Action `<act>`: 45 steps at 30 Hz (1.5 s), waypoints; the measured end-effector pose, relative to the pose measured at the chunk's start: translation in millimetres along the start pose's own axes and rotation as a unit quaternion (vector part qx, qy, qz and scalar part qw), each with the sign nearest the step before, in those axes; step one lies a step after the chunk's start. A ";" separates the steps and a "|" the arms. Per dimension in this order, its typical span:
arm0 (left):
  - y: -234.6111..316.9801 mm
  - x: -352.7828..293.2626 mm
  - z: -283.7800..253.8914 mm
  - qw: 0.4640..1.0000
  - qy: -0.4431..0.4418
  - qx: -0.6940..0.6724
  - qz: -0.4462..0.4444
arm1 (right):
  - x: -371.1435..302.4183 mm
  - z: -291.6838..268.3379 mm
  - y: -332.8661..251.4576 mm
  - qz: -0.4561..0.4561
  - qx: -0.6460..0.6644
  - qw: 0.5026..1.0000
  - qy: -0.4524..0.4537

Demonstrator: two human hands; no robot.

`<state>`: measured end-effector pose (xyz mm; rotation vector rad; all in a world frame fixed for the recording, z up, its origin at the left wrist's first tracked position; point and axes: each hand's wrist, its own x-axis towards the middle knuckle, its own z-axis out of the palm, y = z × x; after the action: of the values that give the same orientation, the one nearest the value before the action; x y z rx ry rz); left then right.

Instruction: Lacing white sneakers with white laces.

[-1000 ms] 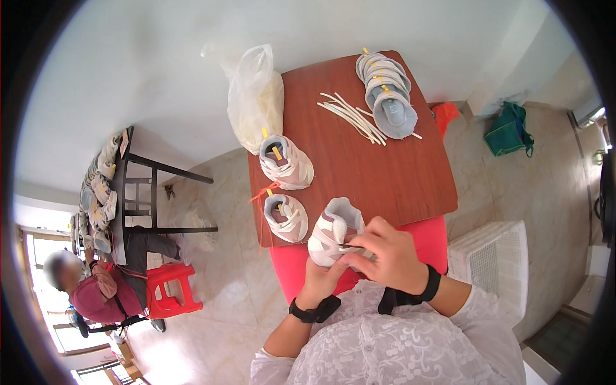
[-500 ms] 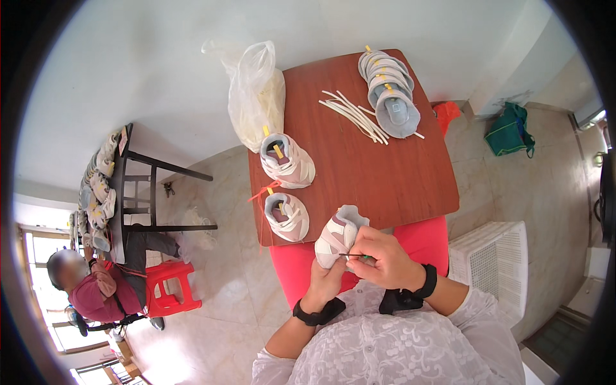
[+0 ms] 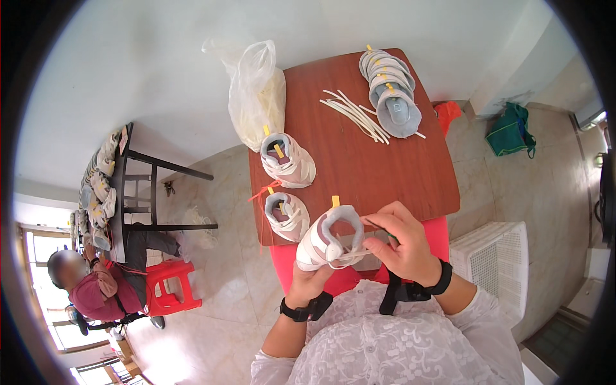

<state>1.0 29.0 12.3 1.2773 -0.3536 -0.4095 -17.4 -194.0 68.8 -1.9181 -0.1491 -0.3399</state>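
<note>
Just off the table's near edge, a small white and pink shoe (image 3: 312,249) is held from below by my left hand (image 3: 309,282), its fingers mostly hidden beneath. The grey-lined opening faces up, with a yellow tab at the heel. My right hand (image 3: 410,250) is closed round a thin dark tool (image 3: 376,221) with some green on it. A pale shoelace (image 3: 351,256) runs from the shoe toward my right thumb; whether the thumb pinches it is hard to see. Two similar shoes, one behind (image 3: 289,162) and one closer (image 3: 286,217), stand at the table's left edge.
Several loose white laces (image 3: 357,117) lie on the brown table (image 3: 398,173), beside a row of nested grey shoe uppers (image 3: 399,115). A plastic bag (image 3: 255,96) stands at the back left. White crate (image 3: 494,263) at right; a seated person (image 3: 106,289) at far left.
The shoe has turned, so its opening and yellow tab now show. My right hand has moved right with the tool, away from the shoe's front, and a lace strand now stretches out toward it.
</note>
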 end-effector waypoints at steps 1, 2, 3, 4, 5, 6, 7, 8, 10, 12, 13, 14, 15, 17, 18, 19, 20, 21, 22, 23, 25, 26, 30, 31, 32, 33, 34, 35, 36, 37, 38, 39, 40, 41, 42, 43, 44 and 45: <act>1.2 -0.9 0.4 1.000 -0.005 0.022 0.001 | 3.1 -1.0 -0.8 -0.045 -0.034 0.998 -0.011; 2.1 -1.4 0.7 0.999 -0.010 0.043 0.002 | 5.4 -1.9 -2.6 -0.045 -0.033 0.998 -0.011; 2.0 -1.3 2.4 0.999 -0.010 0.044 0.002 | 7.5 -2.7 -4.7 -0.051 -0.072 0.994 -0.063; 0.6 0.3 5.5 1.000 0.015 -0.008 -0.006 | 9.6 -3.8 -5.4 -0.057 -0.112 0.986 -0.113; -0.3 1.8 7.0 0.997 0.041 -0.060 -0.015 | 11.0 -5.4 -4.7 -0.057 -0.112 0.986 -0.113; -0.9 3.0 6.4 0.997 0.040 -0.060 -0.015 | 11.9 -7.3 -3.5 -0.071 -0.119 0.982 -0.125; -1.6 3.1 5.3 0.999 0.043 -0.018 0.008 | 11.9 -8.8 -2.9 -0.085 -0.125 0.979 -0.138; -2.8 2.9 3.8 0.998 0.045 0.023 0.030 | 11.5 -9.9 -2.8 -0.085 -0.124 0.979 -0.138; -9.1 0.3 -2.0 0.999 0.039 0.018 0.025 | 11.1 -11.7 -3.0 -0.087 -0.130 0.976 -0.150; -12.2 -1.5 -3.8 0.999 0.033 0.013 0.021 | 10.8 -11.8 -2.7 -0.086 -0.125 0.977 -0.147; -9.7 -0.1 -1.5 0.999 0.037 0.000 0.006 | 10.2 -11.7 -2.3 -0.083 -0.120 0.979 -0.143; -7.2 1.4 0.8 0.999 0.042 -0.013 -0.008 | 10.3 -11.6 -1.4 -0.082 -0.121 0.979 -0.142; -4.6 3.1 3.1 0.999 0.041 -0.014 -0.010 | 10.9 -11.5 -0.1 -0.073 -0.109 0.981 -0.140; 0.2 5.5 6.9 0.995 0.031 -0.076 -0.057 | 12.6 -11.8 1.0 -0.066 -0.097 0.984 -0.137; -0.6 5.3 7.5 0.995 0.031 -0.076 -0.057 | 13.3 -12.1 1.3 -0.065 -0.097 0.985 -0.130; -2.3 4.8 7.5 0.995 0.031 -0.075 -0.058 | 13.8 -11.5 1.5 -0.064 -0.097 0.985 -0.124; -3.8 4.3 7.2 0.995 0.031 -0.074 -0.058 | 14.3 -10.1 0.6 -0.064 -0.096 0.985 -0.125; -5.2 3.9 6.4 0.995 0.032 -0.073 -0.058 | 15.0 -8.1 -1.1 -0.049 -0.086 0.990 -0.103; -6.7 4.3 6.2 0.996 0.029 -0.075 -0.046 | 15.2 -7.7 -2.2 -0.032 -0.078 0.993 -0.080; -7.4 4.6 6.3 0.996 0.025 -0.076 -0.034 | 14.0 -6.7 0.3 -0.033 -0.078 0.993 -0.080; -6.9 5.3 7.7 0.996 0.031 -0.074 -0.036 | 10.5 -3.2 8.1 -0.037 -0.055 0.996 -0.057; -6.9 5.5 7.8 0.996 0.037 -0.071 -0.038 | 10.0 -3.3 7.1 -0.037 -0.055 0.996 -0.057; -5.9 4.6 5.7 0.996 0.037 -0.073 -0.039 | 5.4 0.7 1.6 -0.046 -0.070 0.991 -0.102; -6.2 3.2 5.0 0.996 0.038 -0.058 -0.051 | 3.2 3.2 0.9 -0.061 -0.058 0.991 -0.105; -6.2 2.6 4.8 0.996 0.039 -0.042 -0.062 | 0.6 6.6 1.7 -0.061 -0.059 0.991 -0.105; -5.1 2.6 6.0 0.996 0.039 -0.042 -0.061 | -2.1 10.6 3.5 -0.058 -0.040 0.994 -0.084; -3.2 2.6 7.6 0.998 0.031 -0.026 -0.050 | -3.4 13.0 5.0 -0.056 -0.020 0.996 -0.063; -2.2 2.5 8.6 0.999 0.022 -0.010 -0.038 | -1.4 11.4 5.7 -0.056 -0.019 0.996 -0.064; -3.8 2.0 7.5 0.999 0.022 -0.010 -0.037 | 2.9 7.9 6.8 -0.054 -0.047 0.997 -0.042; -3.5 2.0 6.6 0.998 0.020 0.049 -0.039 | 6.6 5.6 6.8 -0.051 -0.073 0.996 -0.021; -1.9 2.5 6.8 0.993 0.018 0.107 -0.040 | 9.7 4.8 4.6 -0.051 -0.073 0.996 -0.021; 0.4 4.7 7.6 0.990 -0.002 0.143 0.001 | 12.9 4.5 1.5 -0.051 -0.124 0.989 -0.056; 0.4 5.5 7.5 0.990 -0.004 0.142 0.001 | 14.4 3.4 -1.1 -0.049 -0.177 0.979 -0.088; -0.2 6.0 6.8 0.986 -0.004 0.164 0.023 | 13.6 3.2 -1.9 -0.049 -0.179 0.979 -0.087; -0.2 6.4 6.3 0.982 -0.003 0.186 0.044 | 12.5 3.7 -2.0 0.003 -0.210 0.967 -0.143; -0.4 8.1 7.7 0.981 -0.002 0.186 0.045 | 12.4 5.0 0.3 0.053 -0.239 0.949 -0.199; 0.2 9.4 12.6 0.985 0.001 0.170 0.039 | 9.8 6.2 8.3 0.054 -0.241 0.949 -0.198; 0.1 9.8 16.6 0.988 0.005 0.153 0.033 | 7.0 8.4 22.3 0.050 -0.193 0.956 -0.214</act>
<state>1.8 10.3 16.9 1.5618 -0.4618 -0.3000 -3.5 -194.7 48.3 -2.3577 -0.2865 0.1341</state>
